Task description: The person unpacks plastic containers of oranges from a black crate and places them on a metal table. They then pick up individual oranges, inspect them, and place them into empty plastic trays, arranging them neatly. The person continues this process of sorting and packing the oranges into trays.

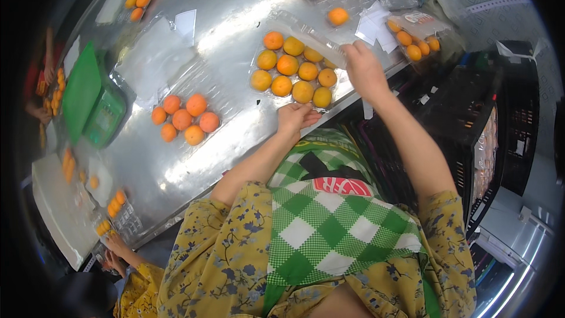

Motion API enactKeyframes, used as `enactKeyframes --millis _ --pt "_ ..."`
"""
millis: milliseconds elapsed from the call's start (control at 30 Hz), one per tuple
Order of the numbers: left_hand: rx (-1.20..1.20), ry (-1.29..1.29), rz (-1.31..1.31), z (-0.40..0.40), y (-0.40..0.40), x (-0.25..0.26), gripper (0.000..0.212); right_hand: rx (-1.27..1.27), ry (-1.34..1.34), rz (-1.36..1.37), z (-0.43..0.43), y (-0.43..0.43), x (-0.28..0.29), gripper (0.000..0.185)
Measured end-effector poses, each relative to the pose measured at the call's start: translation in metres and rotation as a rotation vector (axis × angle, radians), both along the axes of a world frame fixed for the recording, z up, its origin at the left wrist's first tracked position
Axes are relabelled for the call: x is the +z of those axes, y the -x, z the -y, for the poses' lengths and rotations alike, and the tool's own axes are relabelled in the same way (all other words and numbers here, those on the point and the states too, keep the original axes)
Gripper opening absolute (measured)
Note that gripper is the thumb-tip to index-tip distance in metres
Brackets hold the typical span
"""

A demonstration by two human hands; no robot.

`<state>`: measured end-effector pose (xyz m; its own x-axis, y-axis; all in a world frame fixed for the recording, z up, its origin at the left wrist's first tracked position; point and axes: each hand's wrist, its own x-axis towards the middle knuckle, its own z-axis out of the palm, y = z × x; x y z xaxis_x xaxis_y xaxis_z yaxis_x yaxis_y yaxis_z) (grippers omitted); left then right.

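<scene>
A clear plastic clamshell tray [252,75] lies at the near edge of the steel table, filled with rows of round orange fruits [287,65]. Its hinged clear lid [324,43] is tilted up over the far right fruits. My right hand [364,68] pinches the lid at its right end. At the tray's near rim is my left hand [296,119], thumb at the edge and the other fingers extended just below it. Left of this tray, several redder orange fruits [182,119] sit in another clear open tray [223,92].
A green scale [103,119] stands to the left on the steel table [234,13]. White paper sheets [375,26] and a bagged fruit pack [415,37] lie at right. Black crates [454,84] stand beside me. Another person's hand [115,244] touches fruit at lower left; another person works at far left.
</scene>
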<state>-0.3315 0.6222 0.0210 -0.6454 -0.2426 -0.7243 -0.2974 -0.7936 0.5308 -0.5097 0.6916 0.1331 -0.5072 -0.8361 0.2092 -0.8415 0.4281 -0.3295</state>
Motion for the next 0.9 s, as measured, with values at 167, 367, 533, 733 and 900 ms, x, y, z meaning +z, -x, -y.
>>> enactKeyframes --millis 167,367,533,733,900 --pt "-0.04 -0.018 -0.013 0.004 -0.002 -0.003 0.022 0.005 0.045 -0.07 0.028 0.058 0.026 0.018" --pt "-0.268 0.18 0.057 0.018 -0.028 0.03 0.021 -0.293 0.021 -0.008 0.038 0.113 0.014 0.035" --pt "-0.1 0.775 -0.028 0.029 -0.056 0.022 0.009 -0.49 0.034 0.189 0.041 0.136 -0.011 0.054" --pt "-0.13 1.566 -0.084 0.072 -0.047 0.043 0.025 -0.513 0.231 0.534 0.032 0.162 -0.064 0.064" --pt "-0.288 1.808 -0.074 0.086 -0.037 0.049 0.049 -0.502 0.374 0.399 0.013 0.136 -0.058 0.061"
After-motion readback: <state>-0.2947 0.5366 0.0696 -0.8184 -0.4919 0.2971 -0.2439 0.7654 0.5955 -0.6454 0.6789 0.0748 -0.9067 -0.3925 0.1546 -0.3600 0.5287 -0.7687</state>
